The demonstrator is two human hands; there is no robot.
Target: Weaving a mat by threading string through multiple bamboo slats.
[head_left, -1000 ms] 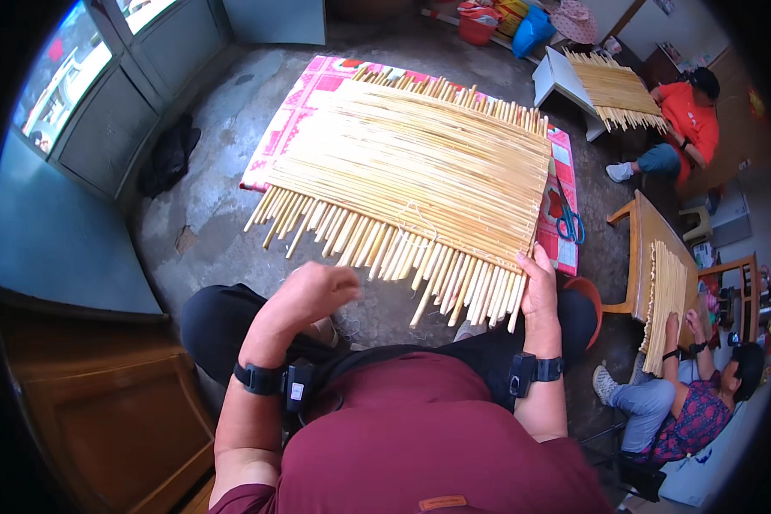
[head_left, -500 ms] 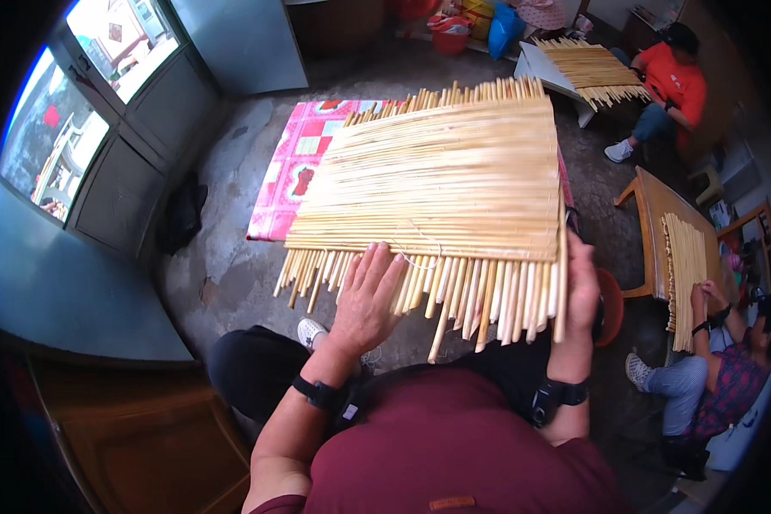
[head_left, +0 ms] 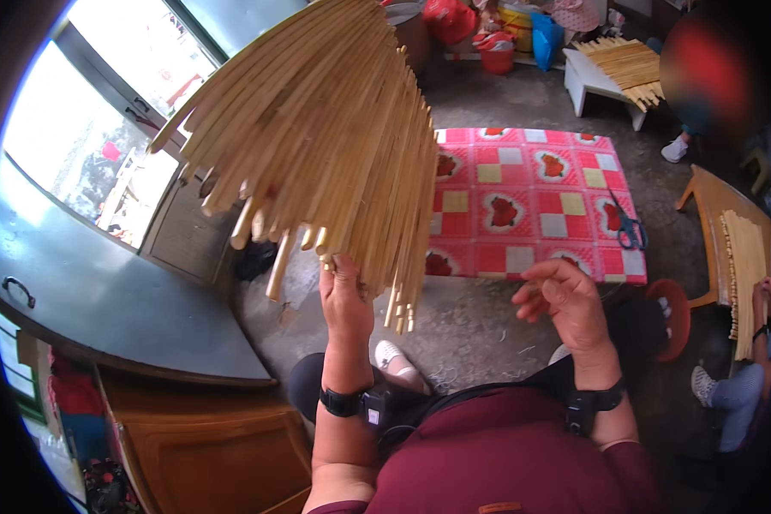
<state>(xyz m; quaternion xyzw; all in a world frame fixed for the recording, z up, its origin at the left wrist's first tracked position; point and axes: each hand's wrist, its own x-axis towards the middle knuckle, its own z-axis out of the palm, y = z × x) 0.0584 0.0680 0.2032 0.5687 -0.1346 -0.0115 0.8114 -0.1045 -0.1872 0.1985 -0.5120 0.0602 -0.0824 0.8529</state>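
My left hand (head_left: 343, 296) is closed on the lower stick ends of a pale reed-stick mat (head_left: 317, 146), which hangs raised and tilted at the upper left, its rods of uneven length. My right hand (head_left: 564, 304) is in the air right of the mat, fingers apart and loosely curled, holding nothing. Beyond it stands a low table with a pink checked strawberry-print cover (head_left: 541, 224). Teal-handled scissors (head_left: 631, 236) lie near that cover's right edge.
A red basin (head_left: 672, 321) stands by my right knee. A wooden table (head_left: 711, 261) with another mat (head_left: 747, 283) and a co-worker's hand is at right. Behind are a white bench (head_left: 582, 81) bearing a mat and a blurred person in red. Cabinet (head_left: 206, 445) and grey door (head_left: 120, 300) are left.
The mat has been lifted off the pink cover and swung up leftward. My left hand now grips its end; my right hand has let go and is open. The pink cover shows fully.
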